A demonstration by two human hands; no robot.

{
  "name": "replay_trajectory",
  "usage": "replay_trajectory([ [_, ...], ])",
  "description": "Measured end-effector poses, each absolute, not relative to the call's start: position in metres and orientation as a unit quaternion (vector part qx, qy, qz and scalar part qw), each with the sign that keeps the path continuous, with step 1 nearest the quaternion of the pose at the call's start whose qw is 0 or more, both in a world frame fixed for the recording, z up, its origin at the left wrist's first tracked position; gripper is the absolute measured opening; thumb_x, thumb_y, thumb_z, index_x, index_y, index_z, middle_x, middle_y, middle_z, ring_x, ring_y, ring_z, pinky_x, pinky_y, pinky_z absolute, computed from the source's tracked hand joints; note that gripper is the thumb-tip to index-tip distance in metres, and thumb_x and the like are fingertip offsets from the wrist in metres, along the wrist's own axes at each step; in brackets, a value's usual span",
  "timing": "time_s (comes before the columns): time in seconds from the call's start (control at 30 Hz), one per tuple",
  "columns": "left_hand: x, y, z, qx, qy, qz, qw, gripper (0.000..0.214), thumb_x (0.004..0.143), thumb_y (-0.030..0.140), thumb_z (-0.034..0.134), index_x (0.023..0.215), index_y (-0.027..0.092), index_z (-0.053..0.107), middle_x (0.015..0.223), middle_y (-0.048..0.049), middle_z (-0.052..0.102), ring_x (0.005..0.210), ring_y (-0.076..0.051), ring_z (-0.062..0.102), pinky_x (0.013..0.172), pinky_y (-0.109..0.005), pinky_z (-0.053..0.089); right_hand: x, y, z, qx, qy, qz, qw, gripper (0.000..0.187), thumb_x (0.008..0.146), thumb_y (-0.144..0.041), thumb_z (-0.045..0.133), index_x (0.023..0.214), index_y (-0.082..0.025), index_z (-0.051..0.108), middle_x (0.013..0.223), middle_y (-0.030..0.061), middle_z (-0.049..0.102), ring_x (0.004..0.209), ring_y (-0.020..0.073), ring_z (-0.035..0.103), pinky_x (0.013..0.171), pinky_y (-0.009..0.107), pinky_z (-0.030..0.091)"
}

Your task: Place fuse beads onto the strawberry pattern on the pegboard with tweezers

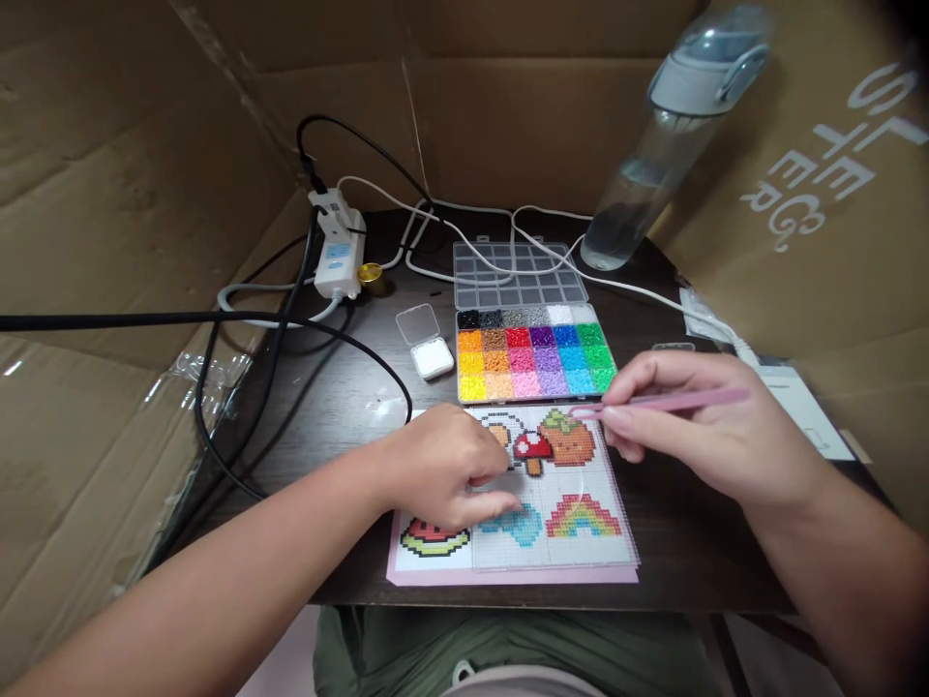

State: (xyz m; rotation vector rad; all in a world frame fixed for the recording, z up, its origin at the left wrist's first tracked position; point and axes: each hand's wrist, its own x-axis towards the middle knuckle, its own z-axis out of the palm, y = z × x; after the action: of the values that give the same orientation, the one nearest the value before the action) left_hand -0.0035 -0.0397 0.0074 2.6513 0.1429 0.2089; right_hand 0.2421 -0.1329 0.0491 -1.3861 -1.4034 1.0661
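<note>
Pink tweezers (664,400) lie across my right hand (701,426), pinched between thumb and fingers. Their tips point left, above the top right of a pattern sheet (454,489) under a clear pegboard. My left hand (446,469) rests over the sheet's left and middle part, thumb stretched out and apart from the bent fingers, with nothing visible between them. It hides part of the egg-like picture. A red mushroom bead piece (533,452) lies beside its fingers. The sheet also shows a persimmon picture (568,440), a rainbow (583,518), a blue cloud-like shape (519,526) and a watermelon slice (435,539).
Behind the sheet stands an open bead box (537,358) with many colours. A small box of white beads (434,358) sits left of it. Around lie a power strip (341,254), black and white cables, a gold tin (371,275), and a tall water bottle (639,184). Cardboard walls enclose the table.
</note>
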Motion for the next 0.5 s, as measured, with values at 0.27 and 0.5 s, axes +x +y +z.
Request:
replay_trajectory([
  [0.27, -0.002, -0.042, 0.009, 0.967, 0.083, 0.059, 0.235, 0.037, 0.083, 0.037, 0.06, 0.055, 0.02, 0.045, 0.051, 0.0032, 0.048, 0.047, -0.011, 0.044, 0.048, -0.03, 0.029, 0.247, -0.158, 0.009, -0.505, -0.511, 0.513, 0.471, 0.013, 0.087, -0.026, 0.07, 0.101, -0.027, 0.069, 0.079, 0.0002, 0.073, 0.058, 0.0103, 0.066, 0.059, 0.022, 0.056],
  [0.5, -0.005, -0.042, 0.011, 0.967, 0.089, 0.024, 0.236, 0.036, 0.083, 0.041, 0.062, 0.059, 0.019, 0.047, 0.055, 0.0021, 0.053, 0.052, -0.013, 0.047, 0.051, -0.029, 0.029, 0.25, -0.153, -0.007, -0.495, -0.566, 0.465, 0.467, 0.01, 0.086, -0.021, 0.071, 0.093, -0.025, 0.076, 0.089, 0.0044, 0.075, 0.081, 0.0161, 0.073, 0.074, 0.026, 0.059],
])
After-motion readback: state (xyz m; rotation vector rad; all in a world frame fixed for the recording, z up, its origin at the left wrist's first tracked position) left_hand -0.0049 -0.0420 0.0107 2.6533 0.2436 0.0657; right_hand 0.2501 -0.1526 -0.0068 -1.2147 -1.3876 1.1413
